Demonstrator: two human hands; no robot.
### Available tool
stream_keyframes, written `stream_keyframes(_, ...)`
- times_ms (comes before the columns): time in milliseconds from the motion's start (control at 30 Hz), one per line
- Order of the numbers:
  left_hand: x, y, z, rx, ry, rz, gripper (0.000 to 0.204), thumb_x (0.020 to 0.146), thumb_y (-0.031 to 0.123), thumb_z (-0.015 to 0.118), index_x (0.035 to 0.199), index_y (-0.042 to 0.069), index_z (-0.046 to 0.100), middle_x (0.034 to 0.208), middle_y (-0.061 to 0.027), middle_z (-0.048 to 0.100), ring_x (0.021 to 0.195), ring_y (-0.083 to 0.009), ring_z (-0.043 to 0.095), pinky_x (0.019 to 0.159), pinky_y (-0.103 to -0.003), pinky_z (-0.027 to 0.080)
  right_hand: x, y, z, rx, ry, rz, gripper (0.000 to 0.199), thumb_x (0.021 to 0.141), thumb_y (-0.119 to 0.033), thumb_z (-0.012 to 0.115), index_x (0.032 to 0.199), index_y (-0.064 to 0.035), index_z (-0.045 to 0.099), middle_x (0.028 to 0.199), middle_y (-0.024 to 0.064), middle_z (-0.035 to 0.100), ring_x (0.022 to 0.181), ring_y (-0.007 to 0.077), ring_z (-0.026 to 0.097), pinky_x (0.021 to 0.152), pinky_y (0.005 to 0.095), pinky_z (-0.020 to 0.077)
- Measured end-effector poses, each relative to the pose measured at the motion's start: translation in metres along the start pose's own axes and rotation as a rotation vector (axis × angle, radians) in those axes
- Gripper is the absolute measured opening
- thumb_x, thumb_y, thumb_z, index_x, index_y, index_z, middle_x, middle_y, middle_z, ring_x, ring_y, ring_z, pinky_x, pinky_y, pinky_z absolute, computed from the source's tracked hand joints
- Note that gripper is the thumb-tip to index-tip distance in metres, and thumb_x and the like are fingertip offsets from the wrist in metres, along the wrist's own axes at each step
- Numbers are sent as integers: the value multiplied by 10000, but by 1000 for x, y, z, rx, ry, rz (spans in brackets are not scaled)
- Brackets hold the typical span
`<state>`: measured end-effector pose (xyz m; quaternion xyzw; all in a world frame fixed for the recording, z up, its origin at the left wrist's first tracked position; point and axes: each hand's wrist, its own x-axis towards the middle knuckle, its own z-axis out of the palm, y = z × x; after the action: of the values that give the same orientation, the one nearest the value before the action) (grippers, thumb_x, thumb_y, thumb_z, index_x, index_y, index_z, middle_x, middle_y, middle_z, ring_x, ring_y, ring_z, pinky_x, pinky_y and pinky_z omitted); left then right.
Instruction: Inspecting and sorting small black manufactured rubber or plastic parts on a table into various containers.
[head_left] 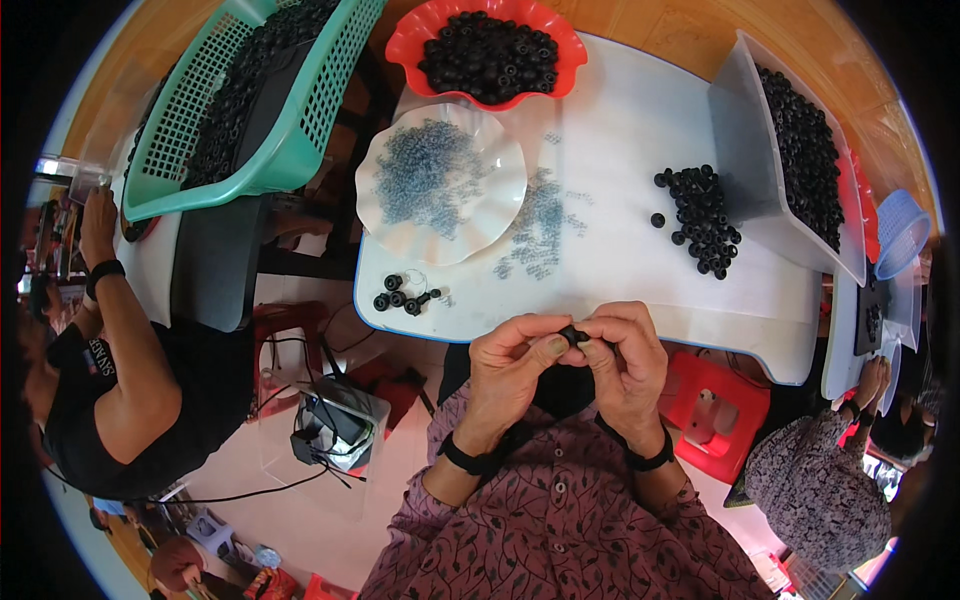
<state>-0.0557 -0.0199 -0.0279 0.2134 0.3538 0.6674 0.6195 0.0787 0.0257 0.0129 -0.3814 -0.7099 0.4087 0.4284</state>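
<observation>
Just past the near edge of the table, my two hands meet in front of my chest. My left hand pinches a small black round part between thumb and fingertips. From the other side, the thumb and fingers of my right hand close on the same part. My fingertips cover much of it. To the left on the tabletop lies a small group of black ringed parts. Tiny clear-grey rings are scattered beyond my hands. A white scalloped plate holds a heap of the same rings.
A red scalloped bowl of black parts stands at the back. Loose black parts lie at right beside a clear bin. Far left is a green basket. Co-workers sit at both sides; a red stool stands at right.
</observation>
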Motion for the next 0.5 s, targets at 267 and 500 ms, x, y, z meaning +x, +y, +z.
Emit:
stream_keyframes(267, 1, -5, 5, -66, 67, -67, 199, 913, -26, 588, 1106, -54, 627, 958, -135, 666, 782, -178, 661, 699, -309, 594, -4, 17, -3, 32, 29, 59, 86, 879, 11, 641, 964, 15, 635, 942, 86, 595, 767, 125, 620, 672, 231, 502)
stream_keyframes(500, 0, -2, 5, 114, 93, -31, 213, 929, 14, 586, 1126, -55, 628, 906, -123, 673, 749, -159, 658, 684, -302, 596, -4, 19, -3, -10, 31, 79, 118, 849, 2, 673, 963, -4, 644, 921, 92, 609, 772, 143, 616, 675, 239, 492)
